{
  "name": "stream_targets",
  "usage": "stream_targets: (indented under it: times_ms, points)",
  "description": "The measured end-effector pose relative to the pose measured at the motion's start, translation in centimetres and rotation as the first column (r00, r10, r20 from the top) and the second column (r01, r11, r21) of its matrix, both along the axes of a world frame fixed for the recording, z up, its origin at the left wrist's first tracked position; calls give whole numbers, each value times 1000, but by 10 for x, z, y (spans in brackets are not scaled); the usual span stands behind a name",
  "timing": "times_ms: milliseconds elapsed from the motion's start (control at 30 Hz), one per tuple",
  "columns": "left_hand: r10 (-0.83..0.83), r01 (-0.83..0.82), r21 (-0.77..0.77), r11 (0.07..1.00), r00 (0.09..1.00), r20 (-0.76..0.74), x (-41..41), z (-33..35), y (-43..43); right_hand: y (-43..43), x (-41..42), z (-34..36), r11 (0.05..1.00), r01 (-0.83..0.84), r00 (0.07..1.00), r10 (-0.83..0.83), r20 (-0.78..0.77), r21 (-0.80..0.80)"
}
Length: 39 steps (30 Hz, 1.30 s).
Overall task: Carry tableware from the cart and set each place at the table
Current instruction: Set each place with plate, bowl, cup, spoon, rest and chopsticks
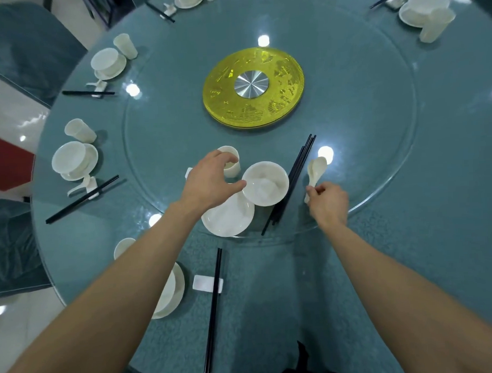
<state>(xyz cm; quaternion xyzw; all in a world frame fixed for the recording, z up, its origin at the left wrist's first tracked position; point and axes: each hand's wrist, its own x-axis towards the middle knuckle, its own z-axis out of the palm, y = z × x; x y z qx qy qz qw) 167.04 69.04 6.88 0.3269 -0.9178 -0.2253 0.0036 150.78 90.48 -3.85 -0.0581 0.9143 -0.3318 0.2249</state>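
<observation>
Chopsticks point(213, 311) lie near table point(271, 297) edge; left hand point(211, 180) splayed above cup point(233, 170); right hand point(328, 201) pinches spoon point(316, 170).

Black chopsticks point(297, 167) between bowl point(278, 179), spoon point(316, 168) (tight)

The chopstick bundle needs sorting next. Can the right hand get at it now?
Likely yes for reach: the chopsticks lie uncovered just beside the right hand. But it is pinching the spoon, so it must let go first.
</observation>
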Motion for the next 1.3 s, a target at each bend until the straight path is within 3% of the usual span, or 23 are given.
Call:
stream_targets:
  times_ms: [200, 333, 567, 767, 900, 1000, 1100, 1300]
  points:
    - [-11, 12, 24, 1000, 999, -41, -4, 1, 7, 6, 4, 17, 998, 7, 993, -15, -118, -66]
    - [76, -52, 204, 978, 991, -113, -9, 7, 20, 1, 16, 36, 986, -86, 982, 59, -177, -146]
    - [351, -175, 578, 797, 913, -207, 12, 14, 37, -20, 55, 69, 919, -340, 916, 274, -293, -202]
    - [503, -258, 708, 657, 850, -157, 56, 14, 38, -39, 105, 88, 819, -560, 784, 474, -400, -126]
    - [596, -297, 756, 583, 789, -149, 89, 14, 38, -52, 138, 92, 763, -638, 706, 521, -480, -109]
    - [646, -347, 754, 557, 752, -132, 111, 14, 37, -57, 157, 91, 708, -701, 654, 593, -470, -82]
    - [684, -431, 684, 588, 716, -137, 137, 9, 33, -54, 171, 86, 642, -766, 594, 680, -430, -44]
    - [606, -585, 274, 763, 796, 11, 191, -17, 40, -31, 186, 66, 662, -749, 624, 711, -325, 9]
